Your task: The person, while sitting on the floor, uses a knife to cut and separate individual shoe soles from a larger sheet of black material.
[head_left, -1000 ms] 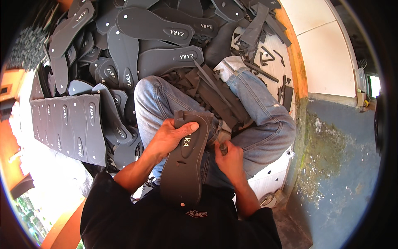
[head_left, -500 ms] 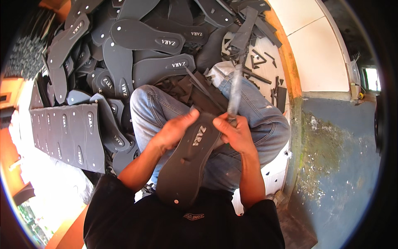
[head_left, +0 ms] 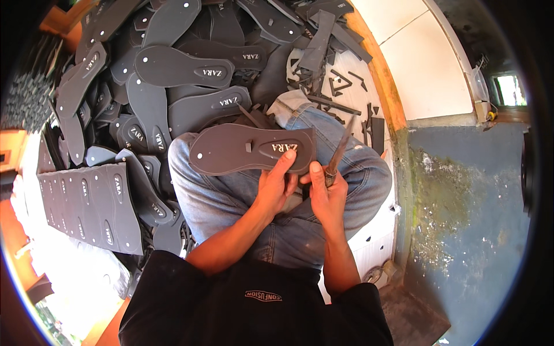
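Note:
A dark grey foam shoe insole [head_left: 228, 158] lies crosswise above my lap, with its oval-marked end to the right. My left hand [head_left: 273, 190] grips it near that end, thumb on top and fingers beneath. In my right hand [head_left: 327, 199] is a knife [head_left: 341, 147], its narrow, brownish blade pointing up and away beside the insole's right end. My right thumb is close to the insole's near right corner; whether it touches is unclear. A small dark scrap [head_left: 249, 147] rests on the insole's upper face.
Beyond my crossed legs [head_left: 352, 173] a large heap of similar insoles [head_left: 182, 66] spreads. An uncut foam sheet [head_left: 92, 207] with several insole outlines lies at the left. Thin foam offcuts [head_left: 340, 104] are scattered at the far right, beside a blue-grey surface [head_left: 473, 230].
The insole has turned from nearly upright to crosswise, its dotted end swinging from near my body to the left. My left hand has shifted its grip to the insole's near edge.

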